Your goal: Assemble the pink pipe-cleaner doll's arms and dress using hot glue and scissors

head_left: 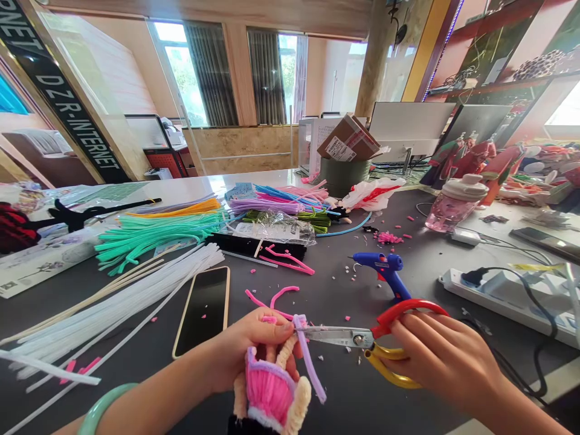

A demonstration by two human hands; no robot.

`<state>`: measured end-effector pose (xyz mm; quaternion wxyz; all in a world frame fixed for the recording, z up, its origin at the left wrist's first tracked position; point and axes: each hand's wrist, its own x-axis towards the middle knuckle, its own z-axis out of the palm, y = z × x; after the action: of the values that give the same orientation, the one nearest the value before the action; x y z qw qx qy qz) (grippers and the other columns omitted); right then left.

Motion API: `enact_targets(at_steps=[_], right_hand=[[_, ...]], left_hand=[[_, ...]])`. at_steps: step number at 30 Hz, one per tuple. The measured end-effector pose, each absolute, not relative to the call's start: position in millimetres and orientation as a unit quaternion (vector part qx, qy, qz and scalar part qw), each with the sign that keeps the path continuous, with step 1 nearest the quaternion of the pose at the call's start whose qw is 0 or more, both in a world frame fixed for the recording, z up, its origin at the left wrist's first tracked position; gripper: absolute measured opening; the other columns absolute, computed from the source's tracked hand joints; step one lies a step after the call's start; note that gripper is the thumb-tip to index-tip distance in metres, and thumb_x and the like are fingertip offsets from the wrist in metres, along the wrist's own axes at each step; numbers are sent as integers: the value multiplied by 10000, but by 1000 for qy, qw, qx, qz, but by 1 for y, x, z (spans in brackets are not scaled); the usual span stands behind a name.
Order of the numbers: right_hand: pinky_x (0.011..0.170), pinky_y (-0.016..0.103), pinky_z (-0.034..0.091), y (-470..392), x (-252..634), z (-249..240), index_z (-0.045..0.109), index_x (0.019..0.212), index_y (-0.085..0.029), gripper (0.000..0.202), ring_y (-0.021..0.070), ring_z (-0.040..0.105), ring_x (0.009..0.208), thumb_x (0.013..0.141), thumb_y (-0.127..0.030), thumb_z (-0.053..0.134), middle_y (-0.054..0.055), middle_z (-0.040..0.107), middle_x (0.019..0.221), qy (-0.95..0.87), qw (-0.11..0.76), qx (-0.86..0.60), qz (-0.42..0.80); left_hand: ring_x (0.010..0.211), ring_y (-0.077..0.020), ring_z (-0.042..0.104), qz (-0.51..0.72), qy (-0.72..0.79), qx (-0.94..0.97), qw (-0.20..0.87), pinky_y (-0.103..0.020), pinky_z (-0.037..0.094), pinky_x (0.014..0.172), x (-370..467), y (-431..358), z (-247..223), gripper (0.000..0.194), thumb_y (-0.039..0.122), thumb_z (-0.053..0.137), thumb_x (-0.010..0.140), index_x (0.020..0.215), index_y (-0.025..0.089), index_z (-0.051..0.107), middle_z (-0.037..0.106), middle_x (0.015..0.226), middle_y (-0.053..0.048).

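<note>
My left hand (254,338) pinches a small pipe-cleaner doll (272,389) with a pink body, lilac trim and cream limbs. Its black end points toward me. A lilac pipe cleaner (312,368) hangs from the part held at my left fingertips. My right hand (435,350) has its fingers through the red and yellow handles of a pair of scissors (357,338). The blades point left and meet the lilac strip beside my left thumb; whether they have cut into it I cannot tell. Pink pipe-cleaner pieces (285,293) lie just beyond my left hand.
A phone (202,314) lies left of centre. Bundles of white (136,302) and green pipe cleaners (154,235) spread on the left. A blue glue gun (383,269) rests beyond the scissors. At right are a power strip (512,302) with cables and a pink bottle (455,205).
</note>
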<state>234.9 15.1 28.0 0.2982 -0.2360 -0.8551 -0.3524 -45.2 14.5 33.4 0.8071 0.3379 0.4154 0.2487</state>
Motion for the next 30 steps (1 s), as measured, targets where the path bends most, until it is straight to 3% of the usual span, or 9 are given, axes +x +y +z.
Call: enact_targets(at_steps=[5, 9, 21, 30], right_hand=[[524, 273, 364, 19, 237, 30, 528, 825, -157, 177, 107, 552, 468, 950, -158, 403, -21, 593, 545, -861, 276, -222, -364], [570, 283, 376, 26, 240, 34, 526, 846, -158, 164, 116, 581, 503, 937, -102, 402, -5, 644, 597, -866, 252, -200, -383], [532, 290, 362, 49, 248, 42, 534, 902, -125, 234, 112, 556, 475, 983, -225, 339, -17, 592, 578, -888, 191, -170, -382], [494, 295, 352, 52, 251, 42, 526, 868, -105, 309, 124, 527, 442, 993, -252, 285, -2, 568, 551, -888, 195, -165, -382]], left_hand=[[519, -148, 615, 235, 434, 348, 797, -208, 451, 478, -46, 16, 34, 383, 451, 806, 511, 573, 90, 694, 627, 477, -28], [496, -142, 597, 231, 444, 353, 791, -215, 437, 478, -45, 17, 36, 385, 452, 797, 528, 589, 85, 695, 618, 471, -21], [544, -119, 588, 233, 446, 333, 798, -234, 439, 550, -49, 27, 28, 363, 441, 773, 598, 637, 93, 679, 659, 606, -27], [536, -119, 582, 217, 447, 325, 805, -220, 453, 544, -45, 31, 28, 355, 434, 663, 703, 624, 89, 684, 628, 542, -33]])
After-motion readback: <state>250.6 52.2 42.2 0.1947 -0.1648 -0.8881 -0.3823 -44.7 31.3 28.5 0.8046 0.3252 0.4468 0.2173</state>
